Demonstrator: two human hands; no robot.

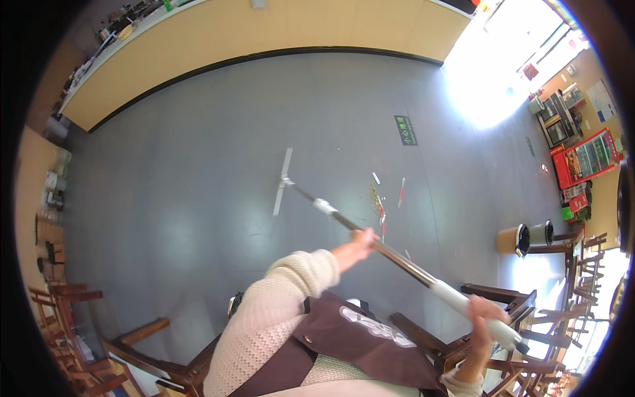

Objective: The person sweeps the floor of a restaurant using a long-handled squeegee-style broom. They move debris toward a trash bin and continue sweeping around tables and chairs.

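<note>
My left hand [364, 239] is closed around the middle of a long metal pole [404, 263]. Near the pole's upper end, my right hand [483, 317] grips its white handle sleeve. At the far end a narrow, flat crossbar head [283, 182] lies on the grey floor [198, 164], left of my hands; whether it is a squeegee or a mop frame I cannot tell. Right of the head, small brown crumbs [373, 196] are scattered beside red and white wrappers or strips [382, 218]. Another red and white strip [402, 192] and a small white piece [376, 177] lie close by.
A long tan counter [297, 30] spans the far side. A green-lettered floor sign [406, 130] lies beyond the litter. Two lined bins [508, 240] stand at right, near wooden chairs [516, 302]. More chairs [149, 367] are at lower left, and a red display fridge [588, 158] stands far right.
</note>
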